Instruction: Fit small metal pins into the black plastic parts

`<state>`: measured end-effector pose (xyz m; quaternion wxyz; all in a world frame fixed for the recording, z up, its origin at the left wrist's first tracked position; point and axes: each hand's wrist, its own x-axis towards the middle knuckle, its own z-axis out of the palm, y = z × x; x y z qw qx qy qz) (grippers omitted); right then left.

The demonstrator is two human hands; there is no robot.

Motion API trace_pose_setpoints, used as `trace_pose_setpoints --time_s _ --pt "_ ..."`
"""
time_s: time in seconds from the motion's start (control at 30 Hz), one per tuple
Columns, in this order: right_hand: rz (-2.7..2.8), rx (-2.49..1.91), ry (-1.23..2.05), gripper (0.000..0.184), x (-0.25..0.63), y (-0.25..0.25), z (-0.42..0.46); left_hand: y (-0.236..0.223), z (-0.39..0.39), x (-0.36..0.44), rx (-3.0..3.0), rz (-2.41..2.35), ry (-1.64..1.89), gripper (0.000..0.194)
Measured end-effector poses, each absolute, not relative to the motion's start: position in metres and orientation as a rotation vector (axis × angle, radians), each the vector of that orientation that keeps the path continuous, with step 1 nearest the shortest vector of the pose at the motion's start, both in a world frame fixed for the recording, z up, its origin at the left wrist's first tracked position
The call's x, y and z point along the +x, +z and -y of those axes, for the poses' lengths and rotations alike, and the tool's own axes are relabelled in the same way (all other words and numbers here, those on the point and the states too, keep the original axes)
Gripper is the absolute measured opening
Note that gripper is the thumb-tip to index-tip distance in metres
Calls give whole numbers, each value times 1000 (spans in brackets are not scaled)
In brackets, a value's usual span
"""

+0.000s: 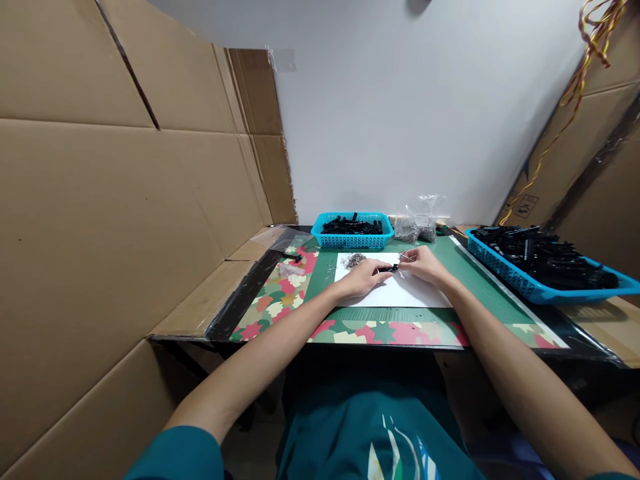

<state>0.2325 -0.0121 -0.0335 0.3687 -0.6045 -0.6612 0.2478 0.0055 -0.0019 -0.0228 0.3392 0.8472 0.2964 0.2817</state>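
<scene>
Over a white sheet (395, 297), my left hand (364, 278) pinches a small black plastic part (393, 268). My right hand (425, 265) is closed at the part's right end, thumb and fingertips together. Whatever sits between those fingertips is too small to make out. A heap of tiny metal pieces (356, 259) lies on the sheet just behind my left hand. More small metal pieces (402, 254) lie behind my right fingertips, partly hidden by them.
A blue basket (353, 243) of black parts stands at the back; a larger blue basket (520, 283) of them is at the right. Clear plastic bags (427, 230) of small metal pieces lean by the wall. A black part (291, 257) lies left on the green mat (320, 283). Cardboard walls (125, 233) enclose the sides.
</scene>
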Motion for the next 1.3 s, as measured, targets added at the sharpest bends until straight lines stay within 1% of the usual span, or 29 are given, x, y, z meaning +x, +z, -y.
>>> trace_pose_setpoints --time_s 0.5,0.6,0.8,1.0,1.3 --pt "1766 -1527 498 18 229 -31 16 -18 5 7 2215 -702 657 39" --pt "1777 -1499 505 18 229 -30 16 -14 8 9 2221 -696 665 44" --pt "1773 -1453 550 20 232 -31 17 -14 11 9 2200 -674 665 40" --pt "1809 -1418 510 23 235 -33 18 -14 13 8 2181 -703 718 38" --pt "1806 -1408 515 24 236 -36 16 -12 13 8 2246 -708 608 42"
